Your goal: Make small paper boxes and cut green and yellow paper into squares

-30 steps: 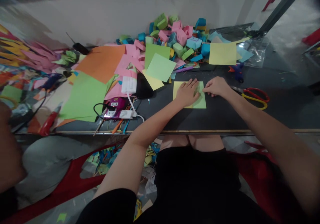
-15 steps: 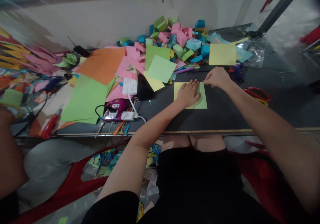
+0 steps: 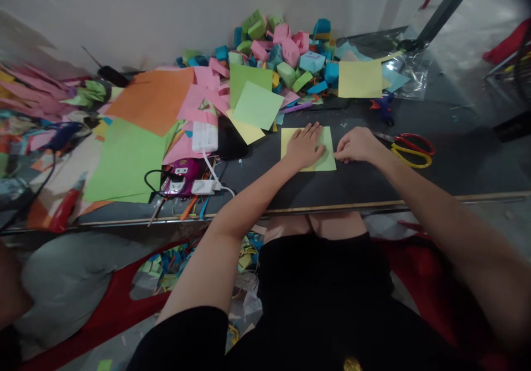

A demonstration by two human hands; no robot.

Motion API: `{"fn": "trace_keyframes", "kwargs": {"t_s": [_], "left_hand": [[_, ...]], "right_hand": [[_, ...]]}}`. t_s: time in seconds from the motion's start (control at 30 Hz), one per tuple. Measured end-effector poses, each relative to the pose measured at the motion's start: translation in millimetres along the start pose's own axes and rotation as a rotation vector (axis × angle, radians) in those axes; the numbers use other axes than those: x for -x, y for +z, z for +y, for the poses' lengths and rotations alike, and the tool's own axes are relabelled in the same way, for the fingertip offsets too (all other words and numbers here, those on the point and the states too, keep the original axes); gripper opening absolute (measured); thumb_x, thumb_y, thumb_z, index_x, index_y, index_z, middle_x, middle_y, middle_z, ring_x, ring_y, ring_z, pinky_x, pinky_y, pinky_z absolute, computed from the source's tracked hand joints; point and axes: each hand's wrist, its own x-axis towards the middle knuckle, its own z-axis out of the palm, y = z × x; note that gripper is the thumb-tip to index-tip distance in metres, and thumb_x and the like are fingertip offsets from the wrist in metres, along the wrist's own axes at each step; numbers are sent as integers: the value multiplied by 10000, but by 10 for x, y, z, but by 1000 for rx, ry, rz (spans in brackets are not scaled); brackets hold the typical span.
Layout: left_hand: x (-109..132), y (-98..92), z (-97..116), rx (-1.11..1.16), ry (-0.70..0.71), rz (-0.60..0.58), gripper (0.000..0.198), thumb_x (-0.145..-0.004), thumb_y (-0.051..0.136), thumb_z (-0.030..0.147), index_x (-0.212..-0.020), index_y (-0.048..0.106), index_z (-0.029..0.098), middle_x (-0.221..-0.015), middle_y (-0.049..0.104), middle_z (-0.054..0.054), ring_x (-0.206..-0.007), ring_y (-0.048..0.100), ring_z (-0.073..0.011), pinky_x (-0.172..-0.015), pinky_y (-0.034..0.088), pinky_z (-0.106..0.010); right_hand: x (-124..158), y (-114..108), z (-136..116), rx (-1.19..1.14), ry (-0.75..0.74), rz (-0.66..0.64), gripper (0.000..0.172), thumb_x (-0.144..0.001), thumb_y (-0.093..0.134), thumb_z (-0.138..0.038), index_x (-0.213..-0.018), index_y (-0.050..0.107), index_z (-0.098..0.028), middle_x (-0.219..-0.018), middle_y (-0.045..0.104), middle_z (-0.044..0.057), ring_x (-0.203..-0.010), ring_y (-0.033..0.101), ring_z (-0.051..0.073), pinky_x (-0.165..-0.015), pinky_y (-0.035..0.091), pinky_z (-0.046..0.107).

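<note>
Your left hand point(image 3: 305, 146) lies open and flat on a yellow-green paper square point(image 3: 327, 162) on the dark table point(image 3: 373, 186). At its 3 o'clock, your right hand point(image 3: 357, 145) curls closed, fingertips touching the square's right edge.

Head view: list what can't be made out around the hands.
- Head view: middle of the yellow-green sheet, covered by the left hand.
- Head view: whether the right hand pinches the sheet's edge; curled fingers hide it.
- Head view: blade tips of the scissors, behind the right hand.
</note>
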Motion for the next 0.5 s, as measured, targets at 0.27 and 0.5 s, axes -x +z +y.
{"fn": "trace_keyframes", "kwargs": {"t_s": [0.27,0.5], "left_hand": [[-21,53,-35,5,16,19,701,-1035,331,404,-1688,288,151,-1776,244,-74,-1655,224,-263,-1354,186,-471],[20,20,-15,-9,35,16,699,-1049,315,399,-1680,283,101,-1773,240,-110,-1653,226,-265,-1348,193,-455]], "right_hand": [[367,68,-74,35,-20,-40,137,-692,723,-125,-588,738,-212,-503,672,-20,-577,718,175,-627,562,266],[339,27,-228,217,-16,-135,102,-666,767,-184,-581,747,-235,-522,682,-25,-608,715,184,-588,510,273]]}}
